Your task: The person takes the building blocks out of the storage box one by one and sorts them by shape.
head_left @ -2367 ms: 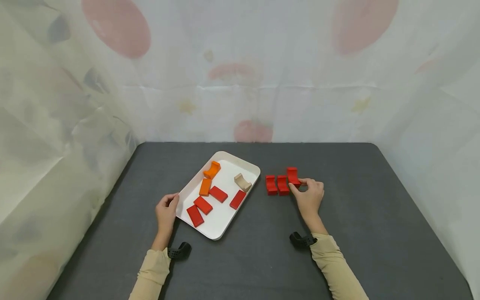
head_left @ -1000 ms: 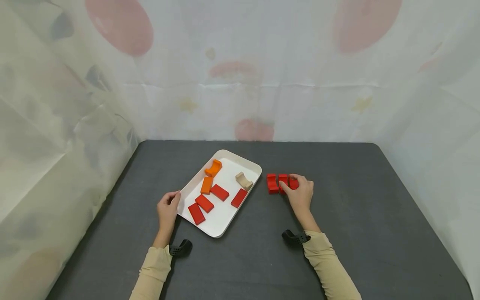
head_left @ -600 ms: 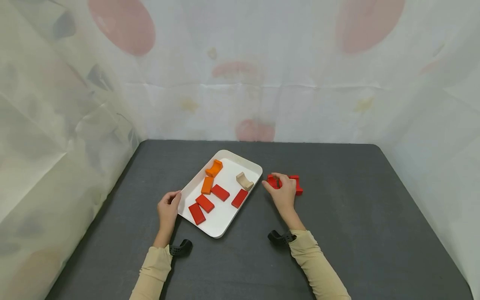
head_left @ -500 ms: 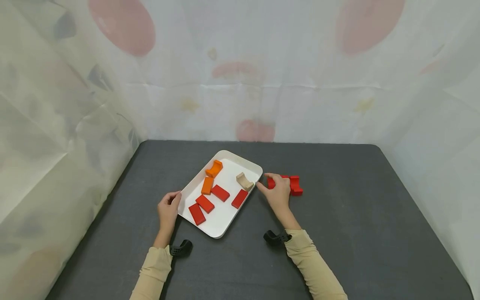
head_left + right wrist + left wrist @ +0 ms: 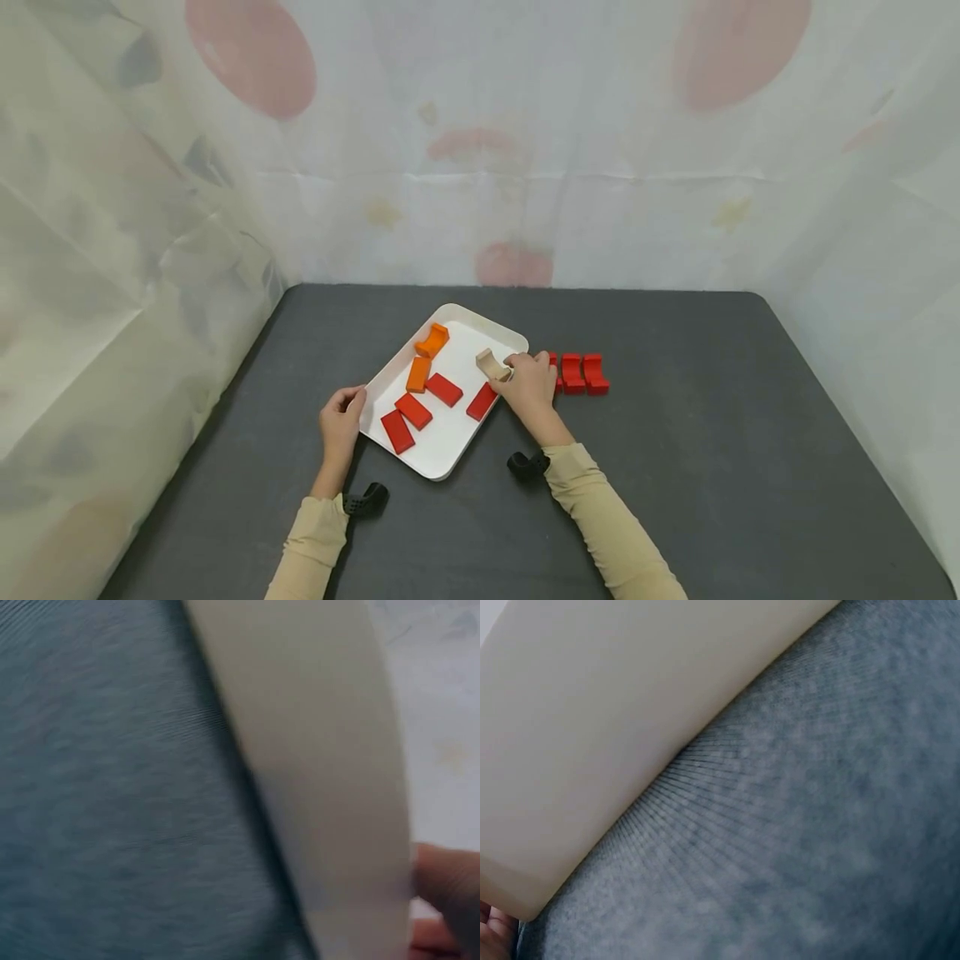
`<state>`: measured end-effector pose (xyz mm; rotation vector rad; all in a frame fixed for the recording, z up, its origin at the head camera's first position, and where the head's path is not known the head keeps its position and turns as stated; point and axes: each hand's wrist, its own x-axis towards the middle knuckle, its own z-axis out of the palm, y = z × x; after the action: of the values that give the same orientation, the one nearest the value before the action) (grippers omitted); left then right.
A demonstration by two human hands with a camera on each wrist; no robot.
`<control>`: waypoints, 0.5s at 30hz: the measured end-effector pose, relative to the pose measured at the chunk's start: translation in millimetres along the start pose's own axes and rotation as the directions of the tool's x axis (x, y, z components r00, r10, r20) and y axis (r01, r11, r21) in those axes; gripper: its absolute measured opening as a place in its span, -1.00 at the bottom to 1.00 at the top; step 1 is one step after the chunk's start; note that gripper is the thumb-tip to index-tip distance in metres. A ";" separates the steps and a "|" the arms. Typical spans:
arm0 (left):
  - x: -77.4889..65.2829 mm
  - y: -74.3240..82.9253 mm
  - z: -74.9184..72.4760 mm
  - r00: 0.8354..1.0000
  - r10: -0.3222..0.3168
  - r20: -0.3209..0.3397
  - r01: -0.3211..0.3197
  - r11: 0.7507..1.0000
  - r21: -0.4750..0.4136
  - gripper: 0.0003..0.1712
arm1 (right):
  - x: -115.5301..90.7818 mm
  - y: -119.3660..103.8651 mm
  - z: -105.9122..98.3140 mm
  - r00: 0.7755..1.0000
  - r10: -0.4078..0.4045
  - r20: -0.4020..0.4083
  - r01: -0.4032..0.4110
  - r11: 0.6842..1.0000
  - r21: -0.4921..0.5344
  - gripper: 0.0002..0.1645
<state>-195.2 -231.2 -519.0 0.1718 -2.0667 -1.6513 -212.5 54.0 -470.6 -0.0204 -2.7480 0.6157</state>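
Observation:
In the head view, my left hand (image 5: 341, 425) grips the left edge of a white tray (image 5: 378, 402). The left wrist view shows the tray's outer wall (image 5: 615, 727) and a bit of finger (image 5: 495, 934) at its corner. Over the tray's right rim reaches my right hand (image 5: 531, 392), its thumb and forefinger spread about the near end of a beige wooden block (image 5: 489, 363) with a curved cut-out. Contact with the block is not clear. A blurred right wrist view has fingers (image 5: 446, 881) beyond the tray wall (image 5: 315, 757).
Inside the tray lie an orange curved block (image 5: 432, 342), an orange flat block (image 5: 418, 375) and several red flat blocks (image 5: 413, 411). Red curved blocks (image 5: 572, 374) stand in a row right of the tray, the leftmost partly hidden by my right hand. Dark cloth covers the table (image 5: 675, 467).
My right hand pressed a red curved block into the row beside the others, let go, and moved left over the tray's rim to the beige block. The left hand has stayed at the tray's edge.

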 end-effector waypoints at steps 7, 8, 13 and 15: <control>-0.5 0.4 0.8 1.000 0.000 -0.002 0.000 1.000 0.009 -0.82 | 7.7 0.5 -1.6 0.997 -0.026 0.073 0.031 0.997 -0.065 -0.70; -0.9 0.5 0.8 1.000 -0.002 0.000 0.002 1.000 0.010 -0.82 | 7.2 1.6 -0.6 0.997 -0.027 0.067 0.030 0.999 -0.042 -0.69; -1.3 -0.3 0.5 1.000 0.005 0.003 -0.005 1.000 0.011 -0.81 | 2.9 8.5 6.4 0.999 -0.035 0.000 0.035 0.984 0.174 -0.64; -0.9 -0.9 0.3 1.000 0.016 0.006 -0.016 1.000 0.011 -0.81 | 2.0 11.0 9.4 0.999 -0.042 -0.032 0.049 0.966 0.254 -0.63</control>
<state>-194.8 -230.8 -520.1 0.1541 -2.0764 -1.6326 -218.0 60.3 -482.7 0.0931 -2.6146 0.9441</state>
